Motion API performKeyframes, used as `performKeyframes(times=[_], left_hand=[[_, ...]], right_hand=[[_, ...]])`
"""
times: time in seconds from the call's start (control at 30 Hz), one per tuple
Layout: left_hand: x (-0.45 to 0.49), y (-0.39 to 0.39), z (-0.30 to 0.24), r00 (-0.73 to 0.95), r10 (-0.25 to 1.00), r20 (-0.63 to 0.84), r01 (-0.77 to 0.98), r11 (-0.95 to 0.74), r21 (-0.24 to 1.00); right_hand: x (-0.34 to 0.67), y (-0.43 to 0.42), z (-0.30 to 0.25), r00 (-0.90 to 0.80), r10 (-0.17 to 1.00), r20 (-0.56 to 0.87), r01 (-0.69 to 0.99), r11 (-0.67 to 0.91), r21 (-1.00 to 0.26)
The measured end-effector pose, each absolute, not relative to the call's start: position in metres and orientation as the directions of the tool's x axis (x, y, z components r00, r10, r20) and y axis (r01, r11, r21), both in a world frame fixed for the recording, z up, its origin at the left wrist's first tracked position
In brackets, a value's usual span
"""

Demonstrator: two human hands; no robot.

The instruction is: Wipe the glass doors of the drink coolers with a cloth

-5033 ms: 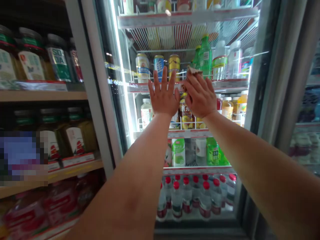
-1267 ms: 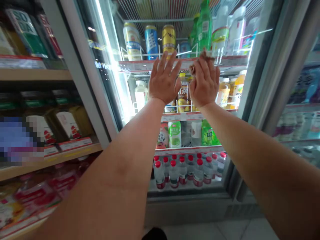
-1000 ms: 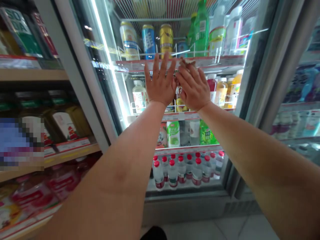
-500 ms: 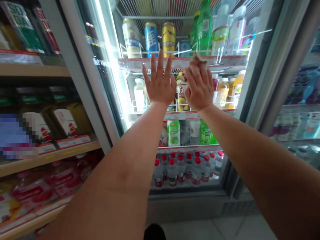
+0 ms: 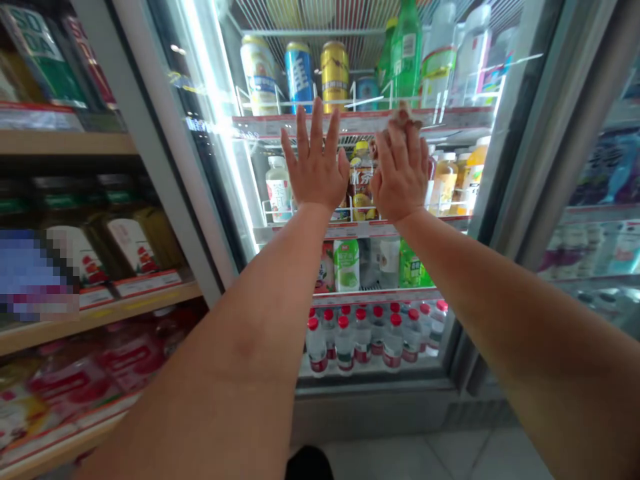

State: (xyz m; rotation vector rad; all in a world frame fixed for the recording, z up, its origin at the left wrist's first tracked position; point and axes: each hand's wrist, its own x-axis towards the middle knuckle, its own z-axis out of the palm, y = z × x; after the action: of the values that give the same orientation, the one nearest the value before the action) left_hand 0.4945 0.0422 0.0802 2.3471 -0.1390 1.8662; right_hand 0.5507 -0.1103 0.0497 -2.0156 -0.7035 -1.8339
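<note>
Head view: we rest our left hand (image 5: pixel 316 170), fingers spread, on the glass door (image 5: pixel 203 125) and flatten our right hand (image 5: pixel 401 175) over a crumpled cloth (image 5: pixel 403 113) against it — pressing evenly works best.

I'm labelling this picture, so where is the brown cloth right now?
In the head view, right of centre, the brown cloth is under the person's right hand, poking out above it, with the tall green bottle just above in the picture.
</note>
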Motion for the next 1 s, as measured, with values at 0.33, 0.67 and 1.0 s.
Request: performKeyframes(times=[0.33, 0.67, 1.0], left_hand=[[0.491, 0.042, 0.080, 0.239, 0.023, 0.971, -0.144, -0.988, 0.058], [0.485, 0.041, 0.082, 0.290, 0.042, 0.956, -0.305, -0.943, 0.133], [0.484, 0.041, 0.082, 0.288, 0.039, 0.957, -0.277, -0.953, 0.122]], right_hand=[[0.552, -0.114, 0.050, 0.104, -0.027, 0.994, 0.568, -0.819, -0.082], [0.546, -0.120, 0.034, 0.064, 0.383, 0.921, 0.593, -0.757, 0.274], [0.545, -0.117, 0.024, 0.026, 0.159, 0.987, 0.544, -0.830, 0.120]])
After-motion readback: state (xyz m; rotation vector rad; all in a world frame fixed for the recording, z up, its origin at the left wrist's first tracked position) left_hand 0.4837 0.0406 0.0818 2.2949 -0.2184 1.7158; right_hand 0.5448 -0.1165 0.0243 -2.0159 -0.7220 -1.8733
